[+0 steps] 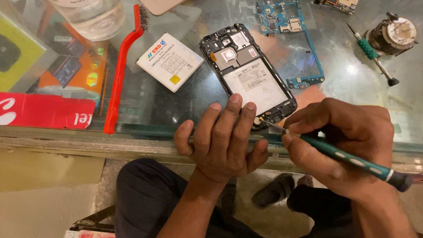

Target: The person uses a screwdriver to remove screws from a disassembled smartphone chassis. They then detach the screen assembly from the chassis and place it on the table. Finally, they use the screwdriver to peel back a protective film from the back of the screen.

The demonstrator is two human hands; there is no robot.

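An opened black phone (248, 74) lies back-up on the glass counter (354, 95), its battery bay and inner frame showing. My left hand (221, 141) rests flat at the counter's near edge, fingertips pressing on the phone's lower end. My right hand (340, 140) grips a teal screwdriver (352, 159) like a pen, its thin tip touching the phone's bottom corner by my left fingers.
A white battery (170, 61) lies left of the phone, beside a red-handled brush (119, 71). A blue circuit board (289, 39) sits to the right, then a second screwdriver (373, 57) and a round metal part (394, 34). A clear bottle (90, 11) stands at the back.
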